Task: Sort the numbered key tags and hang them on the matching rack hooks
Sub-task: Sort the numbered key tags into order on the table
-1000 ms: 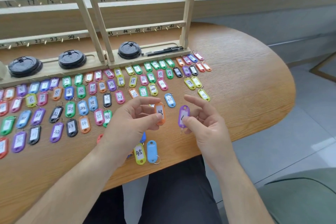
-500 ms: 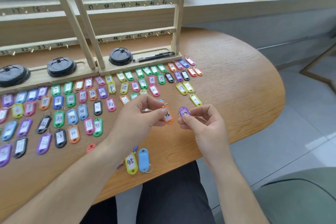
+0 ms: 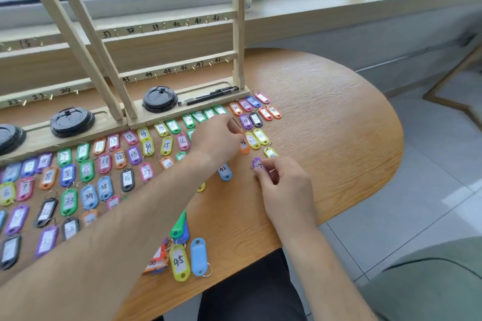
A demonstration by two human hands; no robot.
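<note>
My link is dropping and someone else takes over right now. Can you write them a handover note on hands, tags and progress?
Left hand: reaches to the orange tag 46, which is beside the yellow tags; its grip is hidden.
Right hand: pinches a purple tag.
Tags: most lie in rows on the table before the rack; a small pile with yellow 45 sits at the near edge.
Done: most of the laying out.
Left: the pile, then all the hanging; no visible hook holds a tag.

An office-like room: a rounded wooden table [image 3: 326,117] stands against a long window sill [image 3: 326,8], with grey floor tiles [image 3: 430,177] right of the table and a green chair [image 3: 430,286] at its near corner
</note>
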